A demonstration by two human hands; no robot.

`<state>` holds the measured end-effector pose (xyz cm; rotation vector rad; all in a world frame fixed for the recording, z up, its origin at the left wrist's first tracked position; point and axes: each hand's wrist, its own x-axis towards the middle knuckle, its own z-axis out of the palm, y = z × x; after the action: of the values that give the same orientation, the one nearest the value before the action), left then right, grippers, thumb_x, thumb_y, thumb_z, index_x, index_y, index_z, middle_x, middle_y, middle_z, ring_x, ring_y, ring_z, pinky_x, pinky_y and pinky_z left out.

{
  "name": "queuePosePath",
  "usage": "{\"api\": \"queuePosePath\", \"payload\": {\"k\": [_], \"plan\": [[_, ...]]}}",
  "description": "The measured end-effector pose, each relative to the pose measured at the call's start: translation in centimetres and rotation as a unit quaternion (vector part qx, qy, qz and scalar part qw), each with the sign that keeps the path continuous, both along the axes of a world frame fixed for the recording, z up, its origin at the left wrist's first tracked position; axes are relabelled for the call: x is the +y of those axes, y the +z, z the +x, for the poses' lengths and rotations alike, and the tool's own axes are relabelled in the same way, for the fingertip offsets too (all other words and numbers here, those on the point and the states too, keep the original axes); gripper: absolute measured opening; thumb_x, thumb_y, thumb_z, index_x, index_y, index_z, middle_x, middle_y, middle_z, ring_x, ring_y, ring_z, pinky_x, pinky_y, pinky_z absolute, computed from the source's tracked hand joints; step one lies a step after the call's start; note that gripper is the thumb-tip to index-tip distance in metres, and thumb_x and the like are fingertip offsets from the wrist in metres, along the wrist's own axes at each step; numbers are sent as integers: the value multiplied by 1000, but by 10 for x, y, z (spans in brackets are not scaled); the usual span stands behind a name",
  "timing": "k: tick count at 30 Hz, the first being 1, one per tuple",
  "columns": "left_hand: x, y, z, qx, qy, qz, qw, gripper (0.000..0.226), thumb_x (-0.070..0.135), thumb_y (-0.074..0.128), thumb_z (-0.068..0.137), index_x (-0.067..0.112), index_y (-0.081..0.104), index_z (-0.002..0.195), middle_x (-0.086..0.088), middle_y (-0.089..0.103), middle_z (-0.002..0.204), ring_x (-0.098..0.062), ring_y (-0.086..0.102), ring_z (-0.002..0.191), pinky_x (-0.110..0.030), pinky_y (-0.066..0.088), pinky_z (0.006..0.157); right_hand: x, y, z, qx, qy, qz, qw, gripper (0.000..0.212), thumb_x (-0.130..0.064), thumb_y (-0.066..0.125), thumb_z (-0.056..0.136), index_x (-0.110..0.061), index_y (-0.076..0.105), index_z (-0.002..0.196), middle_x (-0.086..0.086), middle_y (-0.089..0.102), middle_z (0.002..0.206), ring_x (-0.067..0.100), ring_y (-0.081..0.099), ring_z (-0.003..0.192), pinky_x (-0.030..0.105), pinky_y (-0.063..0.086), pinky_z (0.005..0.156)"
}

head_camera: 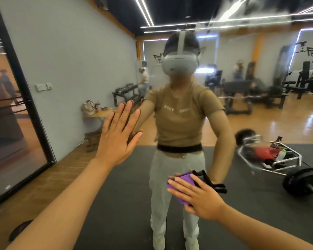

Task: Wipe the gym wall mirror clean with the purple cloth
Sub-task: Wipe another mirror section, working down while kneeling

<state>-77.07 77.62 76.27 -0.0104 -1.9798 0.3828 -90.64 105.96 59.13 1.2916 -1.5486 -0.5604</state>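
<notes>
The gym wall mirror (242,56) fills almost the whole view and reflects me and the gym behind. Smeary streaks show on the glass at the upper right and around the reflected barbell frame. My left hand (118,136) lies flat against the glass at chest height, fingers straight and together. Lower and to the right, my right hand (195,193) presses the purple cloth (182,184) against the mirror with straight, spread fingers. Most of the cloth is hidden under that hand.
A black-framed glass door (16,105) stands on the grey wall at the left. The reflection shows a dark floor mat (116,195), a barbell with plates (300,181), a chrome frame with red items (271,154), dumbbell racks and weight machines.
</notes>
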Motion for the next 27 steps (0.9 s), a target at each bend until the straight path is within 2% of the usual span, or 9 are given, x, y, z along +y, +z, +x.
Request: {"api": "queuePosePath", "payload": {"k": [5,8,12,15,17,19,23,27], "plan": [[3,-1,-1,21,1,-13,1000,61,42,37,106,12,25,159,-7,9,167,-20,-1,156,-39,0,126,5,47,-13,41,57,36,997,92,-55,52,88,-22,12,163,0,3,171,19,0,157,49,-10,125],[4,-2,-2,31,-4,-15,999,62,38,41,105,11,26,158,-8,12,167,-20,1,156,-40,2,127,0,113,-15,-3,102,-68,992,80,-53,52,90,-25,27,161,0,18,168,20,10,157,49,1,126],[4,-3,-4,27,-15,-4,1000,62,37,41,105,12,26,159,-10,13,167,-24,6,156,-43,3,126,-18,197,-4,-34,107,-258,960,63,-49,45,99,-24,38,157,5,28,165,26,27,153,54,16,124],[3,-4,-3,35,-25,7,999,61,38,41,105,11,30,158,-11,15,167,-26,10,155,-43,2,126,-40,206,9,-55,77,-366,926,62,-47,42,100,-21,38,157,8,30,164,29,27,153,55,11,124],[-1,-5,0,42,-29,11,999,60,37,42,104,11,32,157,-10,14,167,-26,9,155,-43,0,125,-51,187,16,-68,66,-388,917,63,-46,40,100,-20,35,158,7,29,164,30,24,153,54,8,125],[-8,-8,6,45,-23,18,999,60,37,42,103,11,32,157,-10,13,167,-23,4,156,-43,-2,125,-57,158,18,-72,71,-349,931,64,-45,39,100,-20,33,159,5,26,165,29,21,154,54,9,125],[-25,-16,17,51,-4,35,998,63,38,44,103,12,30,158,-12,14,167,-21,0,156,-44,-5,124,-49,83,13,-24,64,-182,981,76,-45,48,92,-20,26,161,-1,20,168,21,13,157,49,2,127],[-41,-33,23,44,18,48,998,64,41,42,103,12,30,158,-12,13,168,-22,2,157,-47,-3,124,-34,47,6,22,32,-65,997,84,-52,47,94,-18,13,163,-1,5,171,20,6,157,47,-5,127]]}}
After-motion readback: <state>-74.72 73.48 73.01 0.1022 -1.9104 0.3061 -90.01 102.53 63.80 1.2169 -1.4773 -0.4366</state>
